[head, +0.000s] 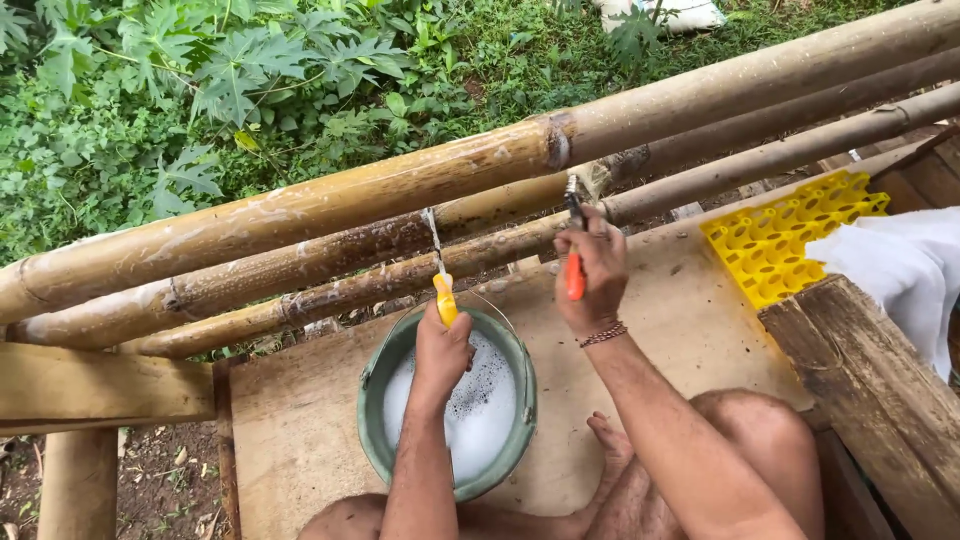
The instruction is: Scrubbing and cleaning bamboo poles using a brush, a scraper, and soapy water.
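Beside bamboo poles [400, 185], both hands grip knives.

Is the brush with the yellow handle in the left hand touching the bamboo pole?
Touching. In the head view, the left hand holds the yellow-handled brush upright, and its upper end lies against the soapy bamboo pole, with no gap visible between them.

A: Position of bucket [447, 405]?

B: On the platform [300, 420], near its front edge, between the person's knees. Foam [480, 405] lies in it.

A: Behind it?

B: Bamboo poles [400, 185] run across, left to right. Plants [200, 90] lie beyond them.

A: Right side?

B: Egg tray [780, 235] on the platform's far right corner; cloth [900, 270] just right of it.
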